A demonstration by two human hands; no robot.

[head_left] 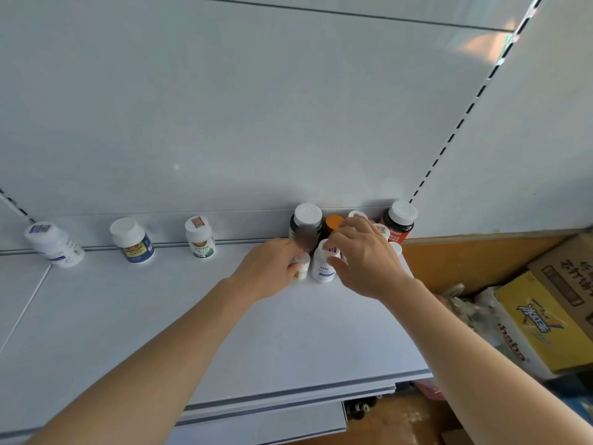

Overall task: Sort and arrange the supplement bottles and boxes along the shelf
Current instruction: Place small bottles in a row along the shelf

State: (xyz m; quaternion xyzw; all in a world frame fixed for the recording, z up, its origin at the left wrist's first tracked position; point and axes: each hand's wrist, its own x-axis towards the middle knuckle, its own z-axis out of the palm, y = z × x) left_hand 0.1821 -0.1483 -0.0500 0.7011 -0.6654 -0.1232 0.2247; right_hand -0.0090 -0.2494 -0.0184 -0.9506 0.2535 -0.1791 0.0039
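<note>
The fingers (296,268) of the left hand (271,268) curl round a small white bottle (302,268) and pinch it at the near edge of the cluster. The fingers (333,263) of the right hand (365,258) close on the white bottle with a blue label (322,266) just beside it, at 3 o'clock from the small one.

Behind both hands, toward 12 o'clock, stand a dark bottle with a white cap (306,223), an orange-capped bottle (333,223) and a red-labelled bottle (399,221), packed tight at the right end of the shelf (160,316); more caps show between them, partly hidden.

Out toward 9 o'clock, three bottles stand well apart along the back rail: a white bottle with a gold emblem (199,237), a blue-and-yellow labelled bottle (132,240) and a plain white bottle (54,244).

As I judge it, the spacing-out is begun but less than half done: three placed, the cluster yet to be spread. No boxes show on the shelf.
</note>
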